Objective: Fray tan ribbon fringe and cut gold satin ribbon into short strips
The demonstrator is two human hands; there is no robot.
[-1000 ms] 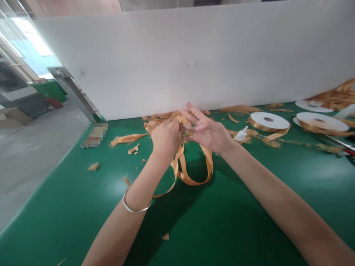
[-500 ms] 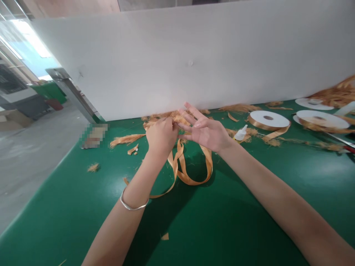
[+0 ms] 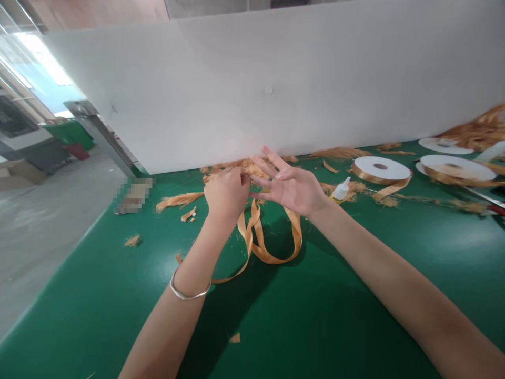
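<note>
My left hand (image 3: 226,195), with a silver bangle on the wrist, is closed just left of centre; what its fingertips hold is hidden. Palm showing and several fingers stretched out, my right hand (image 3: 294,187) touches or nearly touches the left fingertips. Below both hands, an orange ribbon (image 3: 276,259) lies in loops on the green table (image 3: 335,316). Frayed orange fibres (image 3: 256,167) are behind the hands.
A small white-capped bottle (image 3: 341,190) stands right of my right hand. Ribbon spools (image 3: 381,169) and a fibre pile (image 3: 479,129) are at the right. Frayed strands (image 3: 179,200) and a blurred-out object (image 3: 134,196) lie left. A white panel (image 3: 236,95) rises behind.
My left hand has shifted very slightly left. The right hand keeps nearly the same pose, and the ribbon loops look unchanged.
</note>
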